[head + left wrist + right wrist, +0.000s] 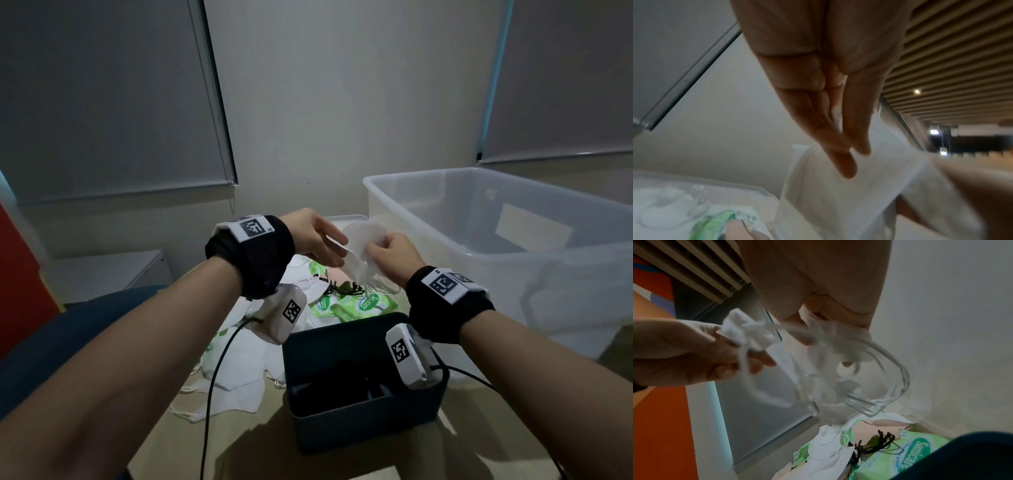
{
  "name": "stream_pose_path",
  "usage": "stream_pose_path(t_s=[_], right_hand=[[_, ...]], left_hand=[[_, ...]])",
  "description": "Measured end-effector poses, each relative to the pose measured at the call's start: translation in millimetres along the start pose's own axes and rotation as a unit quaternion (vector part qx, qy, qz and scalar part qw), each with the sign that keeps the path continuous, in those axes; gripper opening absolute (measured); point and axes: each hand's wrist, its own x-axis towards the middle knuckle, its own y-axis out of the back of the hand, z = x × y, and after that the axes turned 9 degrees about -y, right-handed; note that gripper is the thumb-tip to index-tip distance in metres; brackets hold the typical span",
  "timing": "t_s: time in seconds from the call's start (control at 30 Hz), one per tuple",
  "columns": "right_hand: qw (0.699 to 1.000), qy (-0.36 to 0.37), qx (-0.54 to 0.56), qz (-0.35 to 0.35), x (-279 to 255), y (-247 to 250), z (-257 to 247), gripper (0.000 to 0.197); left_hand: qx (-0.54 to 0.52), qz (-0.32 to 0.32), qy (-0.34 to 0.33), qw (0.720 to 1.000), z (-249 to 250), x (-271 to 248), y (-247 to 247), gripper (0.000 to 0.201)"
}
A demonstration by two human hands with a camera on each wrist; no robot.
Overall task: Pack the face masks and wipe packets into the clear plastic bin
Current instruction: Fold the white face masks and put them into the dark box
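Both hands hold a bunch of white face masks (359,240) in the air, left of the clear plastic bin (421,219). My left hand (337,251) pinches one edge of the masks (859,186) between thumb and fingers (844,164). My right hand (373,255) grips the other side, and the ear loops (885,386) dangle below it. The left hand (748,356) also shows in the right wrist view, gripping the masks (818,363). Green wipe packets (370,303) and more white masks (239,373) lie on the table below. I see nothing in the part of the bin that shows.
A dark grey box (359,407) stands on the table right under my right wrist. Black ear loops (875,444) lie among the wipe packets (900,459). A clear lid or tray rim (342,217) shows behind the hands. A blue seat edge (85,329) is at the left.
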Motion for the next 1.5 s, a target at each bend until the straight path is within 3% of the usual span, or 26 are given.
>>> stream_pose_path(t_s=[0.07, 0.17, 0.27, 0.37, 0.5, 0.6, 0.63, 0.7, 0.77, 0.83, 0.97, 1.1, 1.2, 1.33, 1.5], right_hand=[[0.999, 0.026, 0.020, -0.014, -1.3, -1.3, 0.8, 0.022], [0.996, 0.051, 0.053, -0.043, -6.8, -3.3, -0.6, 0.024], [0.993, 0.061, 0.072, -0.066, -5.8, -5.0, -2.8, 0.029], [0.986, 0.050, 0.135, -0.084, -5.6, -5.5, -9.0, 0.038], [0.981, 0.028, 0.159, -0.107, -7.8, -4.8, -19.4, 0.034], [0.948, 0.015, 0.245, -0.204, -13.3, -4.4, -25.9, 0.015], [0.940, 0.014, 0.256, -0.227, -13.9, -4.2, -27.4, 0.019], [0.957, 0.024, 0.190, -0.216, -10.4, -6.5, -27.0, 0.026], [0.984, 0.041, 0.062, -0.162, -6.5, -10.4, -22.5, 0.024], [0.987, 0.048, -0.019, -0.151, -3.0, -14.8, -16.7, 0.016], [0.984, 0.035, -0.061, -0.164, 1.8, -16.2, -9.7, 0.017], [0.972, 0.054, 0.030, -0.227, -4.0, -21.4, -15.3, 0.018], [0.968, 0.051, 0.129, -0.209, 0.8, -32.6, -16.7, 0.014], [0.966, 0.029, 0.140, -0.214, 8.4, -38.8, -10.4, 0.015], [0.967, 0.021, 0.151, -0.206, 11.8, -34.2, 2.2, 0.008]], left_hand=[[0.079, 0.048, -0.026, 0.995, -0.1, 2.6, -3.6, 0.013], [0.202, 0.132, -0.076, 0.967, -1.6, 7.8, -11.8, 0.022], [0.350, 0.124, -0.085, 0.925, -1.9, 9.2, -17.2, 0.036], [0.379, 0.088, -0.094, 0.916, -2.8, 9.8, -18.4, 0.042], [0.323, 0.101, -0.111, 0.934, -6.5, 7.5, -13.8, 0.044], [0.234, 0.149, -0.135, 0.951, -9.9, 6.4, -5.4, 0.057], [0.224, 0.156, -0.135, 0.952, -10.7, 5.1, -3.8, 0.054], [0.203, 0.151, -0.136, 0.958, -14.2, 4.6, 0.2, 0.033], [0.135, 0.144, -0.138, 0.971, -17.7, 2.9, 2.5, 0.021], [0.087, 0.147, -0.146, 0.974, -20.8, 1.3, 4.7, 0.022], [0.074, 0.158, -0.149, 0.973, -29.1, -1.7, 13.3, 0.019], [0.055, 0.174, -0.153, 0.971, -43.8, 0.7, 16.2, 0.031], [-0.002, 0.165, -0.170, 0.972, -50.9, 2.4, 13.5, 0.028], [-0.056, 0.177, -0.181, 0.966, -57.8, 0.6, 18.6, 0.018], [-0.092, 0.210, -0.148, 0.962, -71.0, 0.0, 29.2, 0.010]])
